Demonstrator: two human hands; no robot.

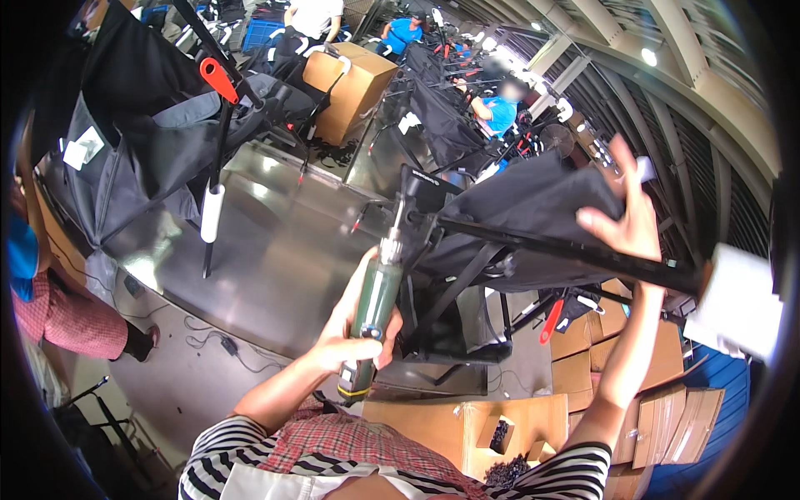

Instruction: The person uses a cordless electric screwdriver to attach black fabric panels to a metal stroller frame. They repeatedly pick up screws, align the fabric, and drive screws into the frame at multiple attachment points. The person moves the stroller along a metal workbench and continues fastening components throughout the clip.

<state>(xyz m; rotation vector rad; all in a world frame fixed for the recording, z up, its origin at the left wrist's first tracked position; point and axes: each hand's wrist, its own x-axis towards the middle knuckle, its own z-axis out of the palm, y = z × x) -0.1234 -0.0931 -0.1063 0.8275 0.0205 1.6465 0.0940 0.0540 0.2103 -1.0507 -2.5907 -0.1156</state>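
Observation:
My left hand (354, 333) is wrapped round a dark green electric screwdriver (377, 292), thumb near its button. The tool points up and away, its bit meeting a black joint (421, 229) on a tube frame. From that joint a black tube (533, 242) runs right, with black fabric (533, 196) behind it. My right hand (629, 217) is raised at the tube's right part, fingers spread, holding nothing; whether its palm touches the tube I cannot tell. A blurred white piece (742, 300) shows by the tube's right end.
A shiny metal worktable (275, 225) spreads ahead. Another black fabric frame with a red lever (219, 80) stands at the left. Cardboard boxes (658, 350) are stacked at right; an open carton (425, 425) with small black parts is before me. Several people work around; one stands at far left.

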